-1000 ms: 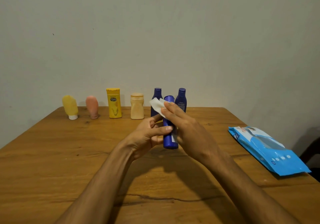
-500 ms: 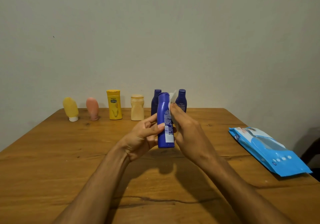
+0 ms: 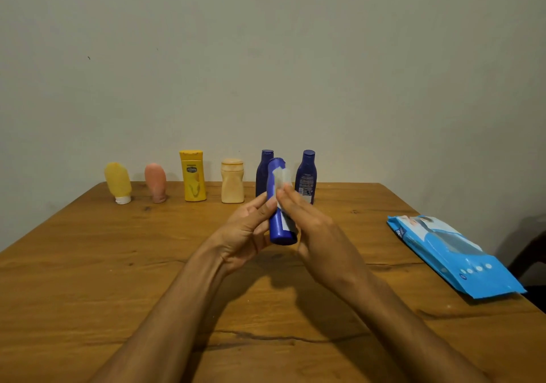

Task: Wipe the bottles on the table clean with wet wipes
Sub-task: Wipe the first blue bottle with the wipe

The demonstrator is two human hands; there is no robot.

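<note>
Left hand (image 3: 246,229) gripping blue bottle (image 3: 279,205) (tilted), right hand (image 3: 313,232) pressing wipe (image 3: 280,177) against it

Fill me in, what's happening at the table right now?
A person's left hand grips a blue bottle held up over the table, while the right hand presses a white wipe against its upper part. Six more bottles stand in a row along the far edge, and the blue wipe pack lies to the right.
</note>
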